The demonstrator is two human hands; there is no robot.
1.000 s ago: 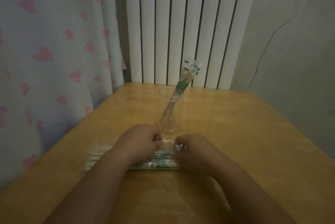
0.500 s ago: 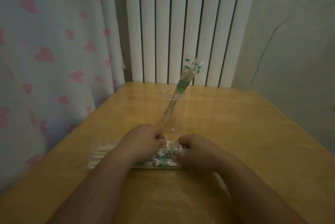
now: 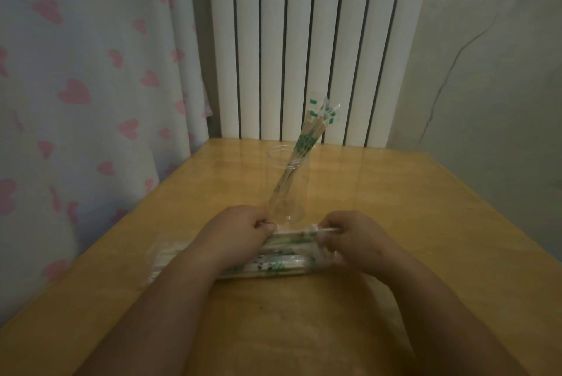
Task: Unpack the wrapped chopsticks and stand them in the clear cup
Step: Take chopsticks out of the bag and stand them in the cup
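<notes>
A glossy yellow-brown wooden table [image 3: 395,223] carried all the items observed. At its near centre lay a flat clear plastic pack of wrapped wooden chopsticks with green printing [image 3: 273,267], long axis running left to right, its left end reaching past the left forearm. The left hand [image 3: 235,231] was clenched over the far edge of the pack near its middle, thumb and fingers pinched on the wrapping. The right hand [image 3: 354,239] was closed at the pack's right end, its fingers pinching the wrapper there, with a pale stick tip [image 3: 330,229] protruding to the right between the fingers; whether that tip belonged to a single pair could not be determined. Just beyond the gap between the two hands stood a tall clear plastic cup [image 3: 287,187], upright on the table, its base close to the far edge of the pack. Inside the cup stood a bundle of individually wrapped chopsticks with green markings [image 3: 307,138], leaning to the right and far, tops well above the rim. Behind the table was a white ribbed radiator [image 3: 304,41]; to the left hung a white curtain with pink hearts [image 3: 91,86]; to the right, a plain grey wall [image 3: 486,71] marked by a thin dark line.
</notes>
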